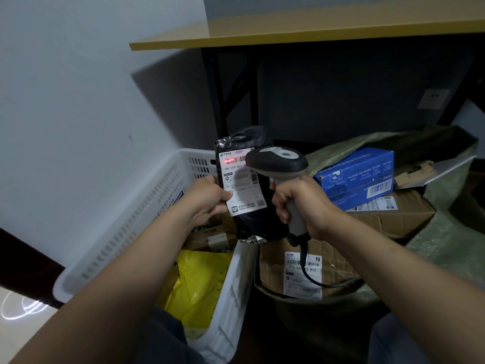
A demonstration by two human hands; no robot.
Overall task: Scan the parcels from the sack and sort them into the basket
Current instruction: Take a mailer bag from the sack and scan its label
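Scanning is the step in hand, and doing it well comes down to a flat label and a beam laid across the whole code.

The green sack lies open just right of the basket, with a brown carton and a blue box among the parcels waiting in its mouth. The white basket already holds a yellow parcel and, further in, what look like cartons.

Above the basket's right rim hangs the black parcel, a soft bag held upright with its white label facing the person. The scanner sits just right of it, on the side away from the basket, with its head turned towards the label.

The left grip is closed on the parcel's basket-side edge, thumb pressed on the label's lower part. The right grip is wrapped fully round the scanner's handle; whether a finger is on the trigger I cannot tell. The red scan line falls on the barcode at the label's top, and the scanner head hides the rest of it.

My advice is to pull the film taut so the code lies flat. Keep the thumb off the printed codes, and tilt the bag slightly against glare. Once the read is confirmed, the drop is short, since the basket is directly beneath.
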